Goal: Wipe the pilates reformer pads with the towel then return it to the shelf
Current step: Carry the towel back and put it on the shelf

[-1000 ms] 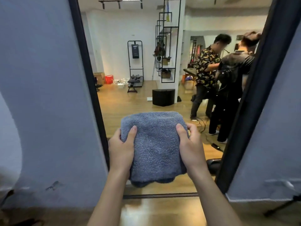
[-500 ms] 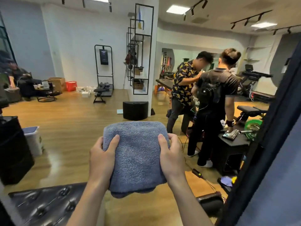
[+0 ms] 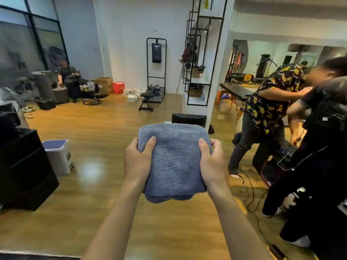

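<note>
Head view: 2 bare forearms reach forward, holding a folded blue towel (image 3: pixel 173 160) at chest height over the wooden floor (image 3: pixel 97 128). Left hand (image 3: pixel 138 163) and right hand (image 3: pixel 212 164) each grasp 1 side, thumbs on top.

wood floor (image 3: pixel 105 128), white wall (image 3: pixel 127 34), possibly dark windows (image 3: pixel 18 38)

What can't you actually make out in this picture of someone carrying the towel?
Head view, the only one:
- Fingertips of the left hand and right hand: tucked behind the folded towel; only the thumbs lie on top.
- Towel's underside: hidden by its own bulk.
- Items on the black shelf unit: too small and far away to name.
- Person in black: motion-blurred, cut off by the right edge.
</note>
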A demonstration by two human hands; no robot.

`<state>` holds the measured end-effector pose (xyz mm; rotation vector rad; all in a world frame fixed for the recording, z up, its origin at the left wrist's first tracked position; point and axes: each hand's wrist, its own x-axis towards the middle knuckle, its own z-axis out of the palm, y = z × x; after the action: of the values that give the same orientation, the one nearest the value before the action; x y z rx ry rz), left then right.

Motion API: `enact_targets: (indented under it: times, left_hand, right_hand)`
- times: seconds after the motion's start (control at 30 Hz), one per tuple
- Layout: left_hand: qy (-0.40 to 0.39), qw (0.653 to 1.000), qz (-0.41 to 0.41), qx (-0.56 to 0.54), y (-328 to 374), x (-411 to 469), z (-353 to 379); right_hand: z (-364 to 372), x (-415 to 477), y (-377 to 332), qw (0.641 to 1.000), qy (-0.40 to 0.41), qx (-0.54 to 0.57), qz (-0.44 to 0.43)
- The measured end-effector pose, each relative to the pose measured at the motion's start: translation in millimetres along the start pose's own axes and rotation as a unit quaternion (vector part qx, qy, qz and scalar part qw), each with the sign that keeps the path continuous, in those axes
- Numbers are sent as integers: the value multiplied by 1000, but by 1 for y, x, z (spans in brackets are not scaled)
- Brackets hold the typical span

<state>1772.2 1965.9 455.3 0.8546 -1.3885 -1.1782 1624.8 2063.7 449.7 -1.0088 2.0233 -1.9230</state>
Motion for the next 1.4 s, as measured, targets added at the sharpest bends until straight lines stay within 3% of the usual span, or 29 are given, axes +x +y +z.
enact_targets:
  times: [0.4,0.97,1.4]
  left_hand:
    - [-2,1000,-5,-29,-112,394,137]
    - [87,996,-1,20,-284,960,270]
    - [46,999,28,5,-402,1420,360]
  right_hand:
    - [188,379,81,1000,5,17,-17]
    - [523,907,224,995,-92,37,-4]
    - [776,1290,286,997,-72,39,-5]
